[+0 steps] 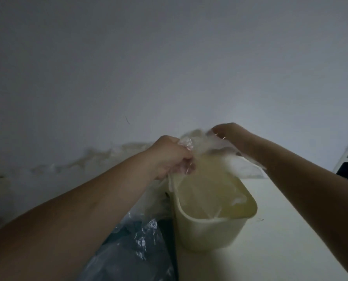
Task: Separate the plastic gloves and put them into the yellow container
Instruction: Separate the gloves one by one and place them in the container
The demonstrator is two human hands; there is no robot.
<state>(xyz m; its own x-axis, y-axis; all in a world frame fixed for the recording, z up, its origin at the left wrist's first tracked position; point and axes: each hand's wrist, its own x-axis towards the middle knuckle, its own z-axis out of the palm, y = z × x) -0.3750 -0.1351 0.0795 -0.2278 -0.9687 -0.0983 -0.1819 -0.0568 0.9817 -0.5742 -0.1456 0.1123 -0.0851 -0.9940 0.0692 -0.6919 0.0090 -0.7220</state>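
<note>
Two hands (169,157) (229,134), crinkly gloves (197,145), rounded yellow container (209,234)

2 bare forearms reach forward, left grip (170,156) curled tight, right grip (228,133) higher, fingers pinched.

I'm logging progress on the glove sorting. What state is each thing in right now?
left hand, grips one end of the plastic gloves.
right hand, holds the other end, blurred.
plastic gloves, pulled between both hands, above the container.
yellow container, upright, open, clear plastic inside.
plastic bag, crumpled, beside the container.
</note>
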